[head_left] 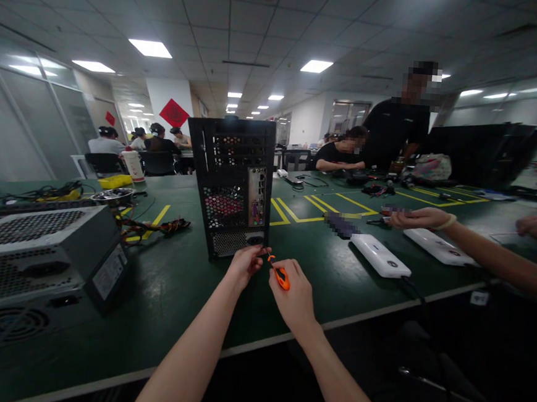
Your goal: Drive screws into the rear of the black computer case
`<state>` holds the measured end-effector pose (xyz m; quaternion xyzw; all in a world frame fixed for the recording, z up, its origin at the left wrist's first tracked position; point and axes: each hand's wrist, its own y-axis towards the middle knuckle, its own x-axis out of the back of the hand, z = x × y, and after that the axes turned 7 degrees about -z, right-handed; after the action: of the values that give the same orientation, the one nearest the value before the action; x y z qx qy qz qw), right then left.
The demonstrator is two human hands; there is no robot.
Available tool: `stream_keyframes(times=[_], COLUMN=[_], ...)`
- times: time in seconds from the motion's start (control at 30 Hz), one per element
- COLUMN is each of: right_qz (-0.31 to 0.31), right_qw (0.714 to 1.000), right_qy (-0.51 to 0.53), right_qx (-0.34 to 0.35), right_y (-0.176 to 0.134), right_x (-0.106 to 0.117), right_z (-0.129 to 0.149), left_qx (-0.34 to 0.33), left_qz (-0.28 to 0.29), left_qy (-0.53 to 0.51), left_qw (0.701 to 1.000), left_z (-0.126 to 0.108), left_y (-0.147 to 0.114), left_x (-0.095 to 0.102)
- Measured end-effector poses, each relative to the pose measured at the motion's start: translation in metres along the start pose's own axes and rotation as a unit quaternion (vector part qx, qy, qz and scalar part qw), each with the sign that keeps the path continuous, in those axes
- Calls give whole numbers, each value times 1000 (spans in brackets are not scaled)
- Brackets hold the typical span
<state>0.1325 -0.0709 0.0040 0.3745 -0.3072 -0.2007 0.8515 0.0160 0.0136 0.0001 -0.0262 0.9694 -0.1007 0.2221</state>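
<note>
A black computer case (232, 186) stands upright on the green table, its back panel with vents and ports facing me. My right hand (293, 296) is closed round an orange and black screwdriver (283, 279), whose shaft points up and left to the case's lower right corner. My left hand (245, 266) is at that same corner, thumb and fingers pinched together near the screwdriver's tip. Whatever those fingers hold, perhaps something small, is too tiny to make out.
Grey power supply units (45, 264) sit at the left, with bundled cables (164, 227) behind them. White power banks (380, 255) lie to the right, where another person's hand (418, 219) reaches over the table (170, 317). More people are seated farther back, and one stands.
</note>
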Motion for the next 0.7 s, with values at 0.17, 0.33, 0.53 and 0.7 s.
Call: stream_keyframes(times=[0.17, 0.33, 0.53, 0.7], right_qz=[7, 7, 15, 16], right_qw=[1000, 1000, 1000, 1000], right_qy=[-4, -6, -7, -10], right_qx=[1, -1, -4, 14], right_y=[0, 0, 1, 0], right_x=[0, 0, 0, -1], right_z=[0, 0, -1, -3], left_qx=[-7, -11, -32, -44], left_qz=[2, -4, -29, -50], left_qy=[-4, -7, 12, 13], left_qw=[1000, 1000, 999, 998], left_z=[2, 2, 3, 2], left_y=[4, 5, 3, 1], left_x=[1, -2, -4, -4])
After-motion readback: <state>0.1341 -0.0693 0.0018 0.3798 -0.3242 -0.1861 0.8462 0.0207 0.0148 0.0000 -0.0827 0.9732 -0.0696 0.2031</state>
